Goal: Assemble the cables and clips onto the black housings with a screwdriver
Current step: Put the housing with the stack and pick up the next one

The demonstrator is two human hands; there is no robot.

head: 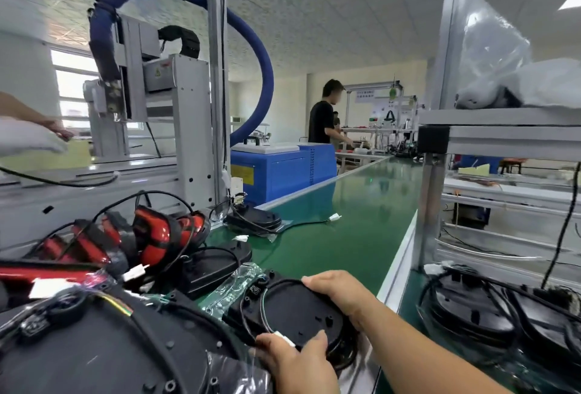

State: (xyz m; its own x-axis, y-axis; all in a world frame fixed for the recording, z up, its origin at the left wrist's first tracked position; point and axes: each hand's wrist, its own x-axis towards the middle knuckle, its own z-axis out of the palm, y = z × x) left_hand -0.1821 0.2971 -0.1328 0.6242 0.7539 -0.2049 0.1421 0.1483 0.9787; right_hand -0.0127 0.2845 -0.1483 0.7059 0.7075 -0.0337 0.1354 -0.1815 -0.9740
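Housing [298,308] clasped in right grip [339,291] and left grip [295,362], latter perhaps pinching half-hidden connector [284,337].

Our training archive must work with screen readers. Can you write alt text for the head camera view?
Two hands hold a round black housing at a green conveyor belt: the right hand grips its far rim, the left hand its near edge beside a white connector. To the left lie red-and-black parts.

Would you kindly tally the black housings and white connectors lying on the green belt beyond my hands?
Black housings: 2
White connectors: 2
Total: 4
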